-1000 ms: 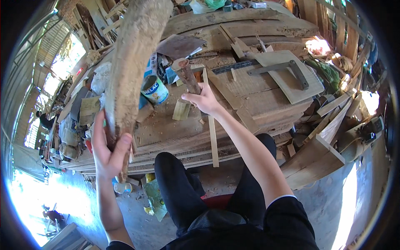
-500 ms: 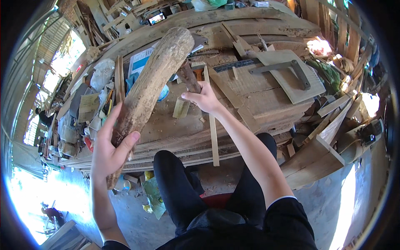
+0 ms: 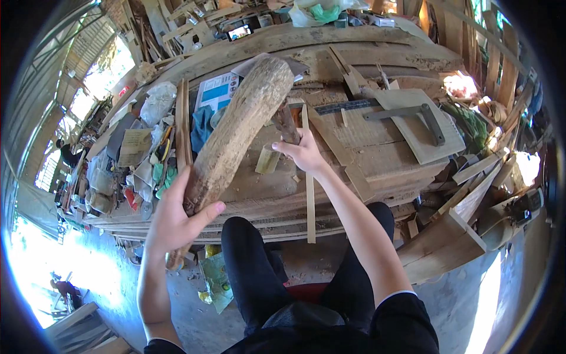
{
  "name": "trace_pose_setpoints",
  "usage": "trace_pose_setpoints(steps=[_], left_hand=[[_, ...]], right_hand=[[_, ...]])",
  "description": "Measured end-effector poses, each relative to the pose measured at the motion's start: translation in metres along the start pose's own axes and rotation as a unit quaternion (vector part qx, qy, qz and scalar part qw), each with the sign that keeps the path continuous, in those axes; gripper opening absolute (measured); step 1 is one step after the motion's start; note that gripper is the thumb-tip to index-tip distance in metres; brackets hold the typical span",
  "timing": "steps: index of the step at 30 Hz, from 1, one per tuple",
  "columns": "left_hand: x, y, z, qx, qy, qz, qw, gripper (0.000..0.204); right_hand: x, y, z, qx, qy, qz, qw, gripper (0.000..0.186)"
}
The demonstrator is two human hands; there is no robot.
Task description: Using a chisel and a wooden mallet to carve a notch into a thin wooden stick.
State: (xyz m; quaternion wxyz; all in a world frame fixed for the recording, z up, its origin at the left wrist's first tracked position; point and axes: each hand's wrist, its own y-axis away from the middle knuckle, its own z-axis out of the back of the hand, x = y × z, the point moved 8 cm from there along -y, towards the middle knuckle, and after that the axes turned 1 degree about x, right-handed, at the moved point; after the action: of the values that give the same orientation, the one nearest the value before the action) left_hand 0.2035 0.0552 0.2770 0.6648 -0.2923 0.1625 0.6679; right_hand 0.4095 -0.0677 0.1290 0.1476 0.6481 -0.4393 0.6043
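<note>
My left hand [image 3: 183, 221] is wrapped around the narrower lower part of a thick log [image 3: 242, 133], held slantwise above the table [image 3: 377, 141], its broad end up and to the right. My right hand [image 3: 303, 152] grips a thinner stick [image 3: 287, 125], whose top passes behind the log's upper end; contact between the two cannot be told. Right of the stick, a grey metal square [image 3: 435, 125] lies on a pale board [image 3: 415, 144]. A thin strip [image 3: 311, 206] overhangs the near edge.
</note>
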Motion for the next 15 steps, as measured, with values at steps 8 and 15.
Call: trace_pose_setpoints(steps=[8, 15], left_hand=[[-0.004, 0.007, 0.003, -0.017, -0.028, -0.045, 0.998, 0.046], [-0.026, 0.016, 0.050, -0.140, 0.195, -0.057, 0.969, 0.043]], right_hand=[[0.000, 0.002, -0.005, -0.009, 0.010, 0.016, 1.000, 0.012], [-0.007, 0.000, -0.003, -0.016, 0.020, -0.004, 1.000, 0.015]])
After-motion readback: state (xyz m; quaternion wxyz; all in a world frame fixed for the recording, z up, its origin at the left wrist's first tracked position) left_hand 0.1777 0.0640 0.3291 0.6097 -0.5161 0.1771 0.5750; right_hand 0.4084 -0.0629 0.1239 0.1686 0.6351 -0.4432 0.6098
